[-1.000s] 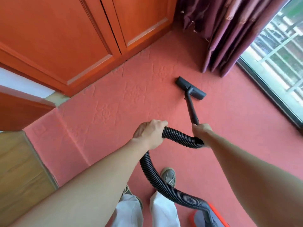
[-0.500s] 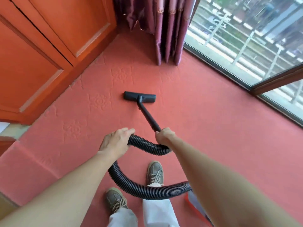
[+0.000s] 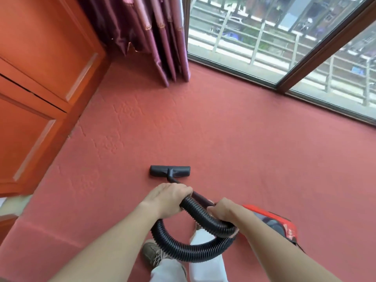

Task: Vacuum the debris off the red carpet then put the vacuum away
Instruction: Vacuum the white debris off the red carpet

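I have both hands on the vacuum's ribbed hose (image 3: 183, 249). My left hand (image 3: 168, 200) is curled over it where it meets the wand (image 3: 200, 197), and my right hand (image 3: 222, 210) is wrapped round it just behind. The floor nozzle (image 3: 170, 171) sits flat on the red carpet (image 3: 223, 139), close in front of me. I can make out no debris from here.

I see 3 risks:
- The hose loops low across my legs, just above my shoe (image 3: 152, 253), so 1 careless step could snag it.
- The red canister (image 3: 274, 222) sits by my right arm, and a hard tug could tip it.
- Pushing towards the corner could suck the curtain (image 3: 154, 37) hem into the nozzle.
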The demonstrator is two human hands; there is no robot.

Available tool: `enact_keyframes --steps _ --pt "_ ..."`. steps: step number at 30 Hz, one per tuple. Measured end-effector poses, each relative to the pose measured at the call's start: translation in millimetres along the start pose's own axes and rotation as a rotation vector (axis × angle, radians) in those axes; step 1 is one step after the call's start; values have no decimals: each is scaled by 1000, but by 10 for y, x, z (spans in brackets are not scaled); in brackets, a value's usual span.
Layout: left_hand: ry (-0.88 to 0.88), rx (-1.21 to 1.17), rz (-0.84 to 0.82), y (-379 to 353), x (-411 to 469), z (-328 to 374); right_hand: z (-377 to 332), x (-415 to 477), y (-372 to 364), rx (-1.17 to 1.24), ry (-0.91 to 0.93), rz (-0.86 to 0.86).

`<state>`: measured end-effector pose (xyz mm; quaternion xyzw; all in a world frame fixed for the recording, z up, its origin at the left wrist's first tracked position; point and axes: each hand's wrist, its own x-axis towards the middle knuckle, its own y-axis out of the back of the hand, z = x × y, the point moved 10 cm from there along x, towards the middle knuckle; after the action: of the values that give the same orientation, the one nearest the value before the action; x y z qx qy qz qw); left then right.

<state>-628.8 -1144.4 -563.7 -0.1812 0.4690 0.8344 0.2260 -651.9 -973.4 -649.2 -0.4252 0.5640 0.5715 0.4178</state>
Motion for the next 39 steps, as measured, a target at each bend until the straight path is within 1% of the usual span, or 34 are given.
enact_keyframes --steps 2,3,5,7,9,11,14,17,19,22,26,29,31,34,39 --pt "-8 40 23 62 70 -3 -10 117 33 30 -8 26" --pt "18 38 42 97 84 -82 -71 189 77 62 -18 48" --pt "126 -9 77 180 56 -389 -337 372 204 151 -14 91" --pt "275 -73 144 340 -29 -790 -725 527 387 232 12 107" --pt "405 -119 226 560 -105 -1141 -1115 667 631 254 38 141" --pt "482 -144 297 782 -106 -1363 -1439 795 856 251 54 163" --pt "526 -142 387 1084 73 -1536 -1768 976 1245 213 77 186" --pt "578 -165 449 1236 256 -1662 -1989 1141 1658 160 74 236" --pt "600 -185 447 1281 358 -1745 -2146 1242 1886 145 71 268" --pt "612 -186 442 1426 547 -1957 -2426 1409 2151 145 85 272" --pt "569 -166 425 1721 1027 -2169 -2645 1651 2602 207 98 306" --pt "522 -141 367 1800 1399 -2132 -2541 1745 2863 244 70 318" --pt "485 -116 302 1816 1625 -2032 -2278 1778 2913 301 41 306" --pt "350 -31 196 1850 2040 -1650 -1596 1797 2899 481 -39 311" --pt "113 117 77 1792 2818 -686 -258 1838 2891 778 -180 330"
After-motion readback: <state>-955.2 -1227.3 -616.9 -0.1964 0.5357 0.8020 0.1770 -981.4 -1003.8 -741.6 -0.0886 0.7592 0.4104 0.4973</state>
